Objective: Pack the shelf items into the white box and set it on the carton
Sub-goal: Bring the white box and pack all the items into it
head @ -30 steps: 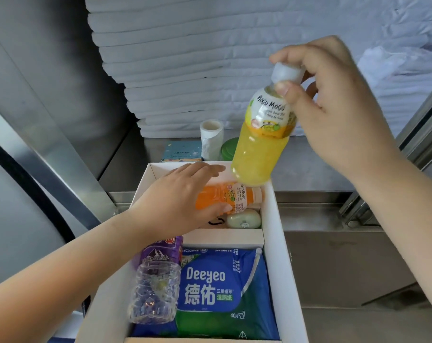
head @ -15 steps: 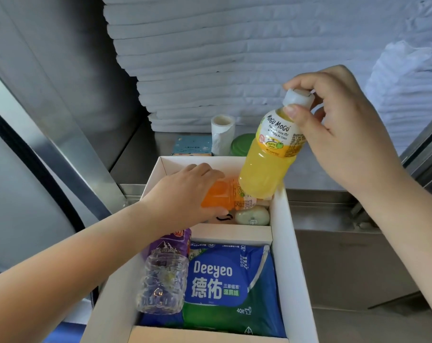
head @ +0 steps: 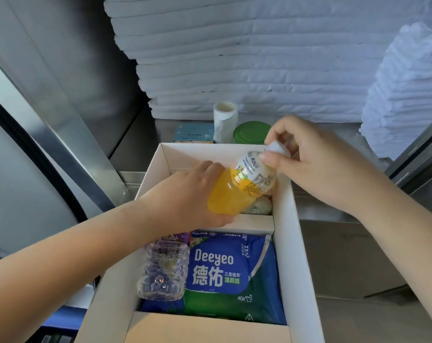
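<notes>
Currently the fingers (head: 272, 159) of your right hand (head: 316, 164) pinch the white cap (head: 276, 147) of the yellow bottle (head: 239, 186); the grip is closed on the cap only, and the body hangs free below it. The bottle is smooth, rounded plastic with a printed sleeve on its shoulder and yellow liquid below.

Note its long axis: cap at about 1 o'clock, base at about 7 o'clock, tilted over the far compartment of the white box (head: 286, 243). The base lies toward your left hand (head: 185, 194), which reaches into that same compartment. Its fingertips are hidden behind the bottle, so you cannot tell whether they grip anything.

The coming move likely turns on this: the bottle must lie flat inside the compartment, and the left hand is nearer the base to guide it. A pale oval item (head: 258, 206) already sits at the 3 o'clock end.

Across the stiff card divider (head: 254, 222), toward 6 o'clock, a glossy wipes pack (head: 229, 271) lies beside a ribbed clear bottle (head: 163, 273).

At 12 o'clock on the metal shelf (head: 145, 134), a paper roll (head: 225, 120), a green lid (head: 251, 132) and a blue packet (head: 192, 133) remain unpacked.
</notes>
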`<state>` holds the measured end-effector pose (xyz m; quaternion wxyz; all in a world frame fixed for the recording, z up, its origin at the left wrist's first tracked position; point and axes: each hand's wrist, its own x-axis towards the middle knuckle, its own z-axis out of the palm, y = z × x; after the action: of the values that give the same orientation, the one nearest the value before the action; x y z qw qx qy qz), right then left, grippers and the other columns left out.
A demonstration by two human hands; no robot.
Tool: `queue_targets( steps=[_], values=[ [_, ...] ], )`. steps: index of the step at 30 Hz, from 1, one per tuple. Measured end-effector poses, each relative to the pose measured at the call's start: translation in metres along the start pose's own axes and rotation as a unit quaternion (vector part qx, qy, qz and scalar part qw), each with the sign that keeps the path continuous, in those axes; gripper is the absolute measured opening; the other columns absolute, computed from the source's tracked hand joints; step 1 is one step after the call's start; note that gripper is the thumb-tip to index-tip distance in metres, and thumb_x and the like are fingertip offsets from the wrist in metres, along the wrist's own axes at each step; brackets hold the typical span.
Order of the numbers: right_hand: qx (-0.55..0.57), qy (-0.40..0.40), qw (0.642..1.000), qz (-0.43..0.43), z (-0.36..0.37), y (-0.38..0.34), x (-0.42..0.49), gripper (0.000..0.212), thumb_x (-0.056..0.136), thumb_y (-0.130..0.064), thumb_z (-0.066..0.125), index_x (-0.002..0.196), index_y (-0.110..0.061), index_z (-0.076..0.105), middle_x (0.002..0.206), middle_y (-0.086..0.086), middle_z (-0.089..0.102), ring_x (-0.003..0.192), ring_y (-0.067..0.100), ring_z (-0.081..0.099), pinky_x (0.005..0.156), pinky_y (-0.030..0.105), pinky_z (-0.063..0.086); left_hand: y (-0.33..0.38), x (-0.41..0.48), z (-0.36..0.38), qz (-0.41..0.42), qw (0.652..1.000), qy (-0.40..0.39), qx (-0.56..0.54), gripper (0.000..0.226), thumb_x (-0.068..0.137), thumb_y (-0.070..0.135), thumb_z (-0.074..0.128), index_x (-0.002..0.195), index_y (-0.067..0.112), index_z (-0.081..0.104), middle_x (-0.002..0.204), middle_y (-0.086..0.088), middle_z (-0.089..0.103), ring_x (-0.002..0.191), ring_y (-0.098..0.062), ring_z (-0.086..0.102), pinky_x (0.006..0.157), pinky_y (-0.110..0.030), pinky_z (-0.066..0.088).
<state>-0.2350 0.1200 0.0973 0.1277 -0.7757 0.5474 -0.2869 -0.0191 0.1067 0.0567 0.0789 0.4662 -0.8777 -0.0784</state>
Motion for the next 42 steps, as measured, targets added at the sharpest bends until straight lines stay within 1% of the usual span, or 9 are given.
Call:
queue_targets(
  steps=[4,10,13,17,23,27,32,38,42],
  values=[
    [-0.049,-0.15,0.987,-0.023,0.005,0.009,0.0,0.018,0.08,-0.048,0.055,0.096,-0.039,0.053,0.09,-0.02,0.053,0.08,-0.01,0.047,0.061,0.023,0.035,-0.007,-0.007,0.001,0.007,0.999,-0.034,0.016,0.077,0.069,0.064,0.067,0.131,0.032,0.036,0.129,0.013,0.049,0.113,-0.007,0.048,0.087,-0.016,0.029],
    [-0.127,-0.253,0.957,-0.057,0.009,0.006,0.004,0.037,0.081,-0.026,0.068,0.11,-0.041,0.051,0.094,-0.022,0.05,0.082,-0.006,0.05,0.063,0.015,0.036,-0.01,-0.007,0.002,0.027,0.997,-0.045,0.05,0.071,0.072,0.058,0.067,0.131,0.032,0.038,0.126,0.013,0.047,0.11,-0.007,0.047,0.087,-0.019,0.034],
    [-0.175,-0.256,0.947,-0.081,0.019,0.004,0.004,0.044,0.08,-0.022,0.066,0.116,-0.037,0.048,0.101,-0.019,0.047,0.087,0.001,0.047,0.063,0.015,0.034,-0.013,-0.003,0.002,0.026,0.996,-0.076,0.039,0.074,0.072,0.053,0.068,0.137,0.034,0.038,0.129,0.014,0.045,0.113,-0.007,0.046,0.09,-0.021,0.035],
    [-0.195,-0.253,0.944,-0.085,0.023,0.007,0.003,0.048,0.078,-0.023,0.068,0.117,-0.037,0.045,0.093,-0.023,0.036,0.079,-0.001,0.038,0.056,0.011,0.024,-0.018,-0.004,0.003,0.041,0.996,-0.073,0.033,0.073,0.074,0.053,0.067,0.139,0.036,0.038,0.128,0.016,0.045,0.11,-0.004,0.04,0.088,-0.017,0.027],
    [-0.24,-0.259,0.931,-0.095,0.032,0.005,0.006,0.036,0.073,-0.017,0.069,0.095,-0.024,0.042,0.079,-0.011,0.044,0.063,0.0,0.038,0.047,0.021,0.022,-0.017,-0.007,0.007,0.053,0.995,-0.07,0.041,0.07,0.079,0.047,0.065,0.14,0.034,0.034,0.127,0.015,0.038,0.107,-0.006,0.044,0.084,-0.015,0.031],
    [-0.305,-0.266,0.907,-0.114,0.046,0.004,0.006,0.034,0.08,-0.011,0.059,0.091,-0.017,0.028,0.072,-0.008,0.028,0.059,0.002,0.029,0.045,0.02,0.014,-0.017,-0.007,0.011,0.059,0.994,-0.077,0.048,0.058,0.08,0.047,0.065,0.13,0.034,0.04,0.127,0.016,0.046,0.113,-0.002,0.041,0.083,-0.014,0.025],
    [-0.345,-0.277,0.889,-0.12,0.051,0.004,0.009,0.018,0.081,-0.008,0.056,0.093,-0.013,0.044,0.068,-0.005,0.032,0.055,0.005,0.029,0.043,0.023,0.015,-0.019,-0.004,0.012,0.063,0.993,-0.087,0.054,0.056,0.079,0.047,0.065,0.128,0.035,0.042,0.124,0.018,0.041,0.11,-0.003,0.041,0.085,-0.021,0.036],
    [-0.32,-0.291,0.895,-0.11,0.048,0.007,0.006,0.022,0.08,-0.012,0.059,0.086,-0.019,0.039,0.07,-0.008,0.033,0.056,0.003,0.029,0.044,0.022,0.016,-0.022,-0.008,0.013,0.067,0.993,-0.078,0.055,0.061,0.077,0.054,0.063,0.13,0.041,0.036,0.129,0.021,0.039,0.117,-0.001,0.035,0.093,-0.025,0.036],
    [-0.229,-0.281,0.927,-0.092,0.037,0.006,0.014,0.025,0.077,-0.022,0.07,0.087,-0.023,0.047,0.077,-0.01,0.045,0.064,0.004,0.042,0.049,0.022,0.028,-0.023,-0.007,0.012,0.079,0.992,-0.084,0.053,0.063,0.079,0.054,0.061,0.134,0.043,0.031,0.133,0.021,0.036,0.121,-0.002,0.032,0.096,-0.023,0.032]
  ],
)
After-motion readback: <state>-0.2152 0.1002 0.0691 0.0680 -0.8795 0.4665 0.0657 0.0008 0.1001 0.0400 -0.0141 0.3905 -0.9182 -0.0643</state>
